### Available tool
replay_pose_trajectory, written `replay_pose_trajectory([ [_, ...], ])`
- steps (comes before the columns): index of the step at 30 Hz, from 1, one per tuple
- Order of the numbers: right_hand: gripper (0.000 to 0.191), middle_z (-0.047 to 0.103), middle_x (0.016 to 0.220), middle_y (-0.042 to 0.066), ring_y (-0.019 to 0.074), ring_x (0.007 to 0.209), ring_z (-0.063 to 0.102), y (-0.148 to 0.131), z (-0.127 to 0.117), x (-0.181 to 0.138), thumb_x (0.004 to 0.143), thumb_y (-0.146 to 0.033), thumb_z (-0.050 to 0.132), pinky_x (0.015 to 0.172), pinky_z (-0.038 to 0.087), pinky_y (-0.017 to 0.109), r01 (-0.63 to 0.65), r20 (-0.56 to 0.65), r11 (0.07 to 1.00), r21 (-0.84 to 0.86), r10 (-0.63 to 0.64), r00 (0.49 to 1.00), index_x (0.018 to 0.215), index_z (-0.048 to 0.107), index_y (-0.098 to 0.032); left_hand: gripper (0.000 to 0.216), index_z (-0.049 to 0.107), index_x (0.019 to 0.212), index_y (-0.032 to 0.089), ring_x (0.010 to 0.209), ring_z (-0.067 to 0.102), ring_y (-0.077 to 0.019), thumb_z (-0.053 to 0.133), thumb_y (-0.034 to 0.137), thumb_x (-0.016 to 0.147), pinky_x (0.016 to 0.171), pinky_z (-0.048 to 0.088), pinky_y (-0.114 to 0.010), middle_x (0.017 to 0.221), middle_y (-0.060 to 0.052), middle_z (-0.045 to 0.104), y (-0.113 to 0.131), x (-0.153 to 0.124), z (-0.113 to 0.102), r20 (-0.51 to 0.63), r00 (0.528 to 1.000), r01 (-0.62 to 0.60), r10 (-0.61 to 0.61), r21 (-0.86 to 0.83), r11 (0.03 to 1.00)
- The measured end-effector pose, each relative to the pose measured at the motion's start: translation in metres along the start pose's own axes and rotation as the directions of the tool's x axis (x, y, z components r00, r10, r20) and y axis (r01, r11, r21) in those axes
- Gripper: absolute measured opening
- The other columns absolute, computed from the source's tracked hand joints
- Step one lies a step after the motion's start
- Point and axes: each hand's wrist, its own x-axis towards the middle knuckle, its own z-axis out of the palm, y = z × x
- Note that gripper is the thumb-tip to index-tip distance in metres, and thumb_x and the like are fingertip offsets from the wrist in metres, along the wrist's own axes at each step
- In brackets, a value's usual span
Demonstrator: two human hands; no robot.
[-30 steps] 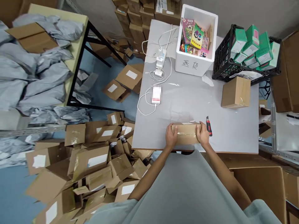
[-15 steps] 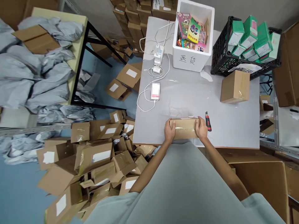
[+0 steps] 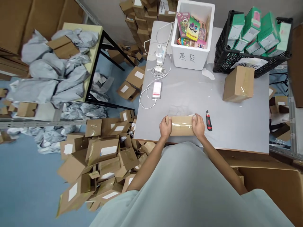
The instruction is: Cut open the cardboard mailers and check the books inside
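Note:
A small taped cardboard box (image 3: 181,126) is held between my two hands at the front edge of the grey table. My left hand (image 3: 165,127) grips its left end, the thumb on the top edge. At the opposite end my right hand (image 3: 199,126) is closed round the box in the same way. Clear tape runs along the side facing me. Just right of my right hand lies a red and black box cutter (image 3: 209,121), apart from it. Farther right a taller taped cardboard box (image 3: 238,84) stands on the table.
At the back stand a white foam box (image 3: 189,58) of booklets and a black crate (image 3: 221,56) of green boxes. A power strip (image 3: 161,55) and a cabled device (image 3: 156,90) lie at left. Opened cartons (image 3: 104,148) heap on the floor; grey parcels (image 3: 44,88) fill a side table.
The view has turned slightly left. Both hands still hold the small box, and its taped side now faces me more squarely. The box cutter stays on the table.

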Motion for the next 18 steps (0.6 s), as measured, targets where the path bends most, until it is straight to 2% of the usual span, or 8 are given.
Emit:
replay_pose_trajectory([
  [6, 0.072, 0.061, 0.161, 0.024, 0.0395, 0.141, 0.064, 0.008, 0.008, 0.002, 0.11, -0.065, 0.04, 0.115, 0.053, 0.053, -0.086, -0.07, 0.994, 0.06, 0.09, 0.993, 0.16, 0.055, -0.015, 0.053, 0.074, 0.13, 0.022, 0.125, 0.072, -0.0359, 0.049, 0.064, 0.109, 0.116, 0.051, -0.047, 0.131, -0.017, 0.08, 0.002, 0.001, -0.001, -0.02, 1.0, -0.007, 0.007, -0.005, 1.0],
  [9, 0.08, 0.063, 0.158, 0.027, 0.0396, 0.135, 0.068, 0.015, 0.013, 0.003, 0.108, -0.074, 0.039, 0.114, 0.053, 0.052, -0.165, -0.108, 0.981, 0.106, 0.176, 0.978, 0.156, 0.059, -0.013, 0.061, 0.073, 0.128, 0.022, 0.123, 0.073, -0.0353, 0.04, 0.069, 0.11, 0.115, 0.052, -0.047, 0.128, -0.019, 0.08, 0.0, 0.0, -0.002, -0.047, 0.998, 0.029, -0.031, -0.025, 0.999],
  [12, 0.086, 0.072, 0.144, 0.028, 0.0396, 0.129, 0.071, 0.019, 0.016, 0.002, 0.106, -0.082, 0.035, 0.109, 0.054, 0.05, -0.222, -0.127, 0.963, 0.152, 0.242, 0.962, 0.144, 0.067, -0.011, 0.073, 0.073, 0.12, 0.02, 0.125, 0.073, -0.0383, 0.025, 0.075, 0.111, 0.114, 0.052, -0.053, 0.124, -0.023, 0.08, -0.003, -0.003, -0.003, -0.074, 0.989, 0.128, -0.131, -0.034, 0.991],
  [14, 0.085, 0.079, 0.128, 0.024, 0.0369, 0.118, 0.075, 0.019, 0.015, 0.001, 0.106, -0.084, 0.032, 0.102, 0.057, 0.047, -0.213, -0.136, 0.959, 0.188, 0.241, 0.961, 0.135, 0.072, -0.014, 0.08, 0.074, 0.112, 0.021, 0.123, 0.074, -0.0418, 0.017, 0.077, 0.11, 0.112, 0.054, -0.057, 0.119, -0.026, 0.08, -0.004, -0.005, -0.005, -0.067, 0.977, 0.203, -0.205, -0.037, 0.979],
  [16, 0.084, 0.082, 0.115, 0.02, 0.0342, 0.108, 0.077, 0.017, 0.012, -0.001, 0.105, -0.085, 0.031, 0.096, 0.059, 0.044, -0.183, -0.144, 0.958, 0.22, 0.218, 0.965, 0.124, 0.075, -0.017, 0.084, 0.075, 0.105, 0.022, 0.118, 0.076, -0.043, 0.015, 0.08, 0.108, 0.108, 0.056, -0.058, 0.115, -0.026, 0.082, -0.004, -0.008, -0.007, -0.037, 0.969, 0.242, -0.244, -0.044, 0.969],
  [18, 0.084, 0.083, 0.112, 0.019, 0.0338, 0.104, 0.077, 0.015, 0.005, -0.002, 0.104, -0.087, 0.03, 0.094, 0.059, 0.043, -0.153, -0.148, 0.959, 0.24, 0.192, 0.97, 0.116, 0.077, -0.019, 0.084, 0.076, 0.104, 0.023, 0.118, 0.078, -0.0425, 0.017, 0.083, 0.107, 0.107, 0.058, -0.056, 0.114, -0.024, 0.082, -0.001, -0.013, -0.008, -0.003, 0.972, 0.233, -0.234, -0.059, 0.971],
])
